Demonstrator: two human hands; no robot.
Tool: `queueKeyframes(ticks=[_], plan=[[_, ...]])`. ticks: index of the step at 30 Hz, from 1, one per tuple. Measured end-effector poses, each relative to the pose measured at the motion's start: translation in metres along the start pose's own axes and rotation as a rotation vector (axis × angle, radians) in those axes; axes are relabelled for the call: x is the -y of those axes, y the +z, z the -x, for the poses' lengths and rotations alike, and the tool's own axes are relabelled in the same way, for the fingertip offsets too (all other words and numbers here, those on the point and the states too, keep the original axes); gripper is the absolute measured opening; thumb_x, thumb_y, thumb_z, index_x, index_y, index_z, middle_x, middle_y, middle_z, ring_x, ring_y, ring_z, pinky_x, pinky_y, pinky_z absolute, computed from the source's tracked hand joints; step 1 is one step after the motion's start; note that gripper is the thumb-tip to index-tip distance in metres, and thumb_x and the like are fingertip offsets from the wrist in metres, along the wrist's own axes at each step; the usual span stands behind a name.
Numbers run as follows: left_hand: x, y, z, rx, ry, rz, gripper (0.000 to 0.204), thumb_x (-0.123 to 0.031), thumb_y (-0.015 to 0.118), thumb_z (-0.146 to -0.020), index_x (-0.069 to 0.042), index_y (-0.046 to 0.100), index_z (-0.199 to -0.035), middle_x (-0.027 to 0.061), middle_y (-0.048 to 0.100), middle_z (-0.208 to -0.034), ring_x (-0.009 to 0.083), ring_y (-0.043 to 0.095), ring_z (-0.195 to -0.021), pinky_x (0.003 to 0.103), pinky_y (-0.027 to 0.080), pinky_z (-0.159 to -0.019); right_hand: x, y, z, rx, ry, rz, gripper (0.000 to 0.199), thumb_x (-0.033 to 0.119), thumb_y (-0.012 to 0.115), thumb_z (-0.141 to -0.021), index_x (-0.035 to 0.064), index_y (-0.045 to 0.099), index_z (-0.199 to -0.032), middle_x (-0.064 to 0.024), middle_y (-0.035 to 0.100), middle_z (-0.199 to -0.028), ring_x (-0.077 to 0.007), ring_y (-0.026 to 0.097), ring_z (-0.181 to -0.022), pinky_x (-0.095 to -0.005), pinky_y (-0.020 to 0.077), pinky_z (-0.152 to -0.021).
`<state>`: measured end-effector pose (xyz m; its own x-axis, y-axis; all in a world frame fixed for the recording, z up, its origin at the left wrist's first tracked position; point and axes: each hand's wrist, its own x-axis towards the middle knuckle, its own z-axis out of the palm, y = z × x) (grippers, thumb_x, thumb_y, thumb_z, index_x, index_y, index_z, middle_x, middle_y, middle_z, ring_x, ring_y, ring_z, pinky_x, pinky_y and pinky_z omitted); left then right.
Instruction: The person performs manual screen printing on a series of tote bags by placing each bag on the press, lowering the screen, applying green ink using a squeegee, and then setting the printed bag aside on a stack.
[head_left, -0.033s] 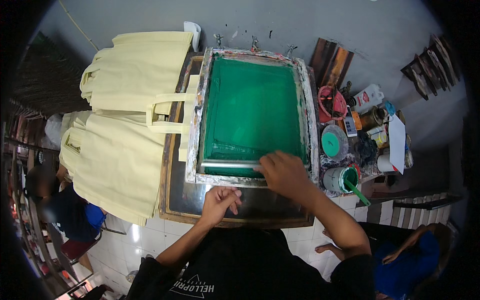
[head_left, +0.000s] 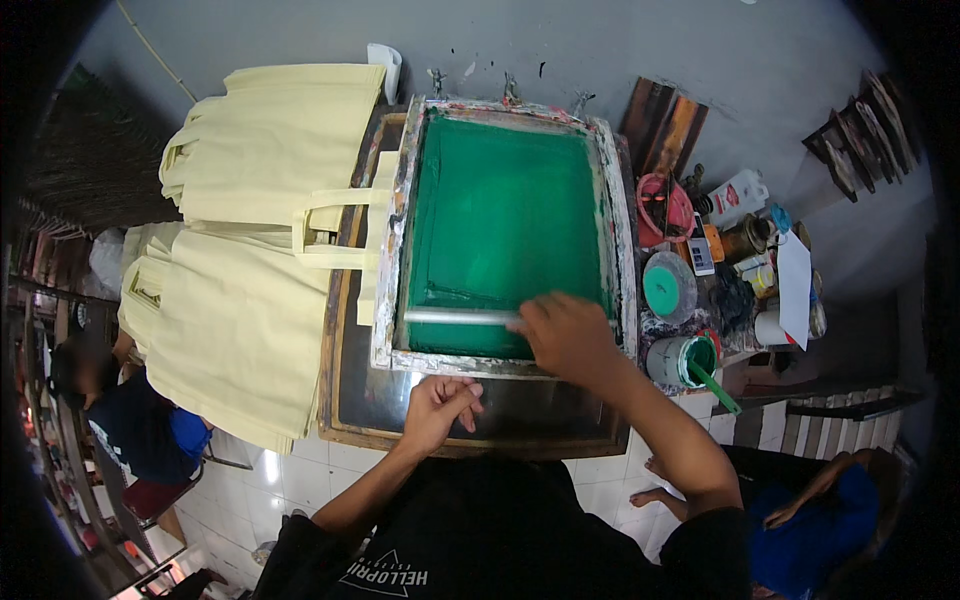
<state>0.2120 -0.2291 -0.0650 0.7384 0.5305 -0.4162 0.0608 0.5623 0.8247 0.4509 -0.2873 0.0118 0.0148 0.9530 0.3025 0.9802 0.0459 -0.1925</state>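
My right hand [head_left: 568,335] grips the right part of a silver-edged squeegee [head_left: 460,317]. The squeegee lies across the near part of a screen printing frame [head_left: 393,260], whose mesh is covered in green ink [head_left: 510,200]. A ridge of thicker ink runs just beyond the squeegee. Just off the frame's near edge, my left hand [head_left: 444,412] hovers with its fingers loosely curled and nothing visible in them. Beneath the frame sits a dark board with a wooden border [head_left: 350,400]. A pale yellow tote bag [head_left: 366,300] pokes out under the frame's left side, its handles stretched leftward.
Two piles of yellow bags [head_left: 230,330] stand on the left. To the right are an ink tub [head_left: 668,360] with a green stick, a lid with green ink [head_left: 662,288], a pink basin [head_left: 665,205] and a phone [head_left: 700,255]. People sit at lower left and lower right.
The squeegee and my right hand have shifted slightly away from me across the mesh. My left hand has barely moved.
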Motion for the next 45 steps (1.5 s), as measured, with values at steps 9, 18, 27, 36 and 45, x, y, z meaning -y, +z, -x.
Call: queueKeyframes(ticks=[9, 18, 27, 36, 45], plan=[[-0.012, -0.008, -0.004, 0.093, -0.139, 0.078, 0.022, -0.01, 0.06, -0.099, 0.008, 0.062, -0.11, 0.0181, 0.072, -0.087, 0.0204, 0.069, -0.061, 0.031, 0.058, -0.058, -0.165, 0.021, -0.142, 0.061, 0.104, 0.064, 0.041, 0.044, 0.064, -0.096, 0.0066, 0.069, -0.111, -0.0206, 0.072, -0.087, -0.0414, 0.07, -0.086, -0.0531, 0.0533, -0.075], [-0.051, -0.014, -0.004, 0.365, -0.364, 0.232, 0.038, -0.017, 0.056, -0.101, 0.006, 0.056, -0.132, 0.0246, 0.069, -0.122, 0.0305, 0.074, -0.1, 0.037, 0.058, -0.089, -0.196, -0.004, -0.215, 0.26, 0.287, -0.054, 0.057, 0.057, 0.072, -0.086, 0.0045, 0.075, -0.107, -0.0238, 0.072, -0.088, -0.042, 0.07, -0.088, -0.0501, 0.0535, -0.079], [-0.22, -0.001, -0.212, -0.34, 1.335, -1.247, 0.029, -0.018, 0.067, -0.095, -0.004, 0.067, -0.12, 0.0163, 0.073, -0.111, 0.0329, 0.07, -0.099, 0.041, 0.053, -0.09, -0.163, 0.041, -0.174, -0.132, 0.272, 0.211, 0.07, 0.075, 0.067, -0.079, 0.005, 0.069, -0.084, -0.0167, 0.073, -0.084, -0.0365, 0.072, -0.079, -0.0497, 0.0544, -0.067], [-0.204, -0.012, -0.2, -0.182, 0.736, -1.315, 0.024, -0.027, 0.074, -0.09, -0.007, 0.075, -0.101, 0.0178, 0.073, -0.088, 0.0362, 0.07, -0.081, 0.044, 0.052, -0.073, -0.118, 0.027, -0.12, -0.063, 0.257, 0.176, 0.064, 0.068, 0.068, -0.082, 0.0042, 0.067, -0.083, -0.0162, 0.071, -0.082, -0.0357, 0.071, -0.076, -0.0483, 0.0544, -0.063], [-0.158, -0.007, -0.093, -0.111, 0.622, -1.277, 0.02, -0.021, 0.075, -0.089, -0.004, 0.075, -0.1, 0.0168, 0.072, -0.093, 0.035, 0.069, -0.087, 0.043, 0.053, -0.076, -0.045, 0.029, -0.032, -0.196, 0.169, 0.175, 0.059, 0.064, 0.075, -0.079, 0.0074, 0.059, -0.074, -0.0102, 0.061, -0.068, -0.0302, 0.064, -0.064, -0.042, 0.0483, -0.055]])
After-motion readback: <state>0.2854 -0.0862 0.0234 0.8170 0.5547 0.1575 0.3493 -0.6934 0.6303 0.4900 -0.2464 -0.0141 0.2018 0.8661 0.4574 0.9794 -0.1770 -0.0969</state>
